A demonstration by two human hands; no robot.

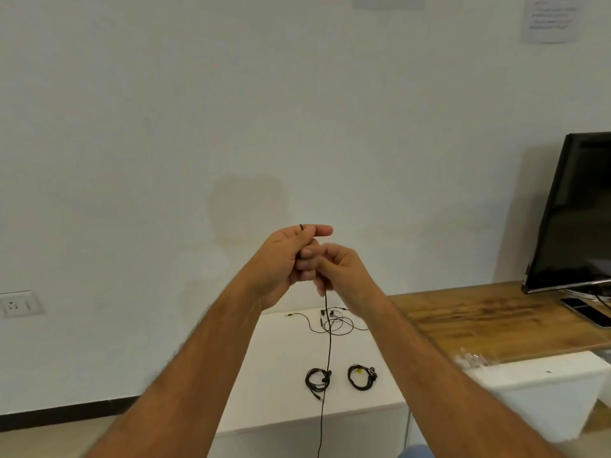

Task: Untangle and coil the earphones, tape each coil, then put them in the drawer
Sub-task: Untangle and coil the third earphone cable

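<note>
- The left hand (291, 256) is raised in front of the wall, fingers curled closed around a black earphone cord (329, 345); a small loop of that cord shows over the top of its forefinger.
- The right hand (344, 272) sits touching the left, fingers bent in and pinching the same cord just below the left fist.
- From the two hands the cord hangs straight down, past the white cabinet top (281, 375) and out of the bottom of the view.
- On the cabinet top, near its front, lie two finished coils (318, 380), side by side but apart; whether they carry tape is too small to tell.
- Farther back on the same top lies a loose tangled earphone (334, 322), not yet dealt with.
- To the right are a wooden desk (489, 312) and a dark monitor (575, 213). No drawer can be made out.
- Judged step: winding this third earphone around the left fingers, only just begun, since most of the cord hangs free.
- The next move calls for the right hand to feed cord in even turns while the left keeps the loops from slipping.
</note>
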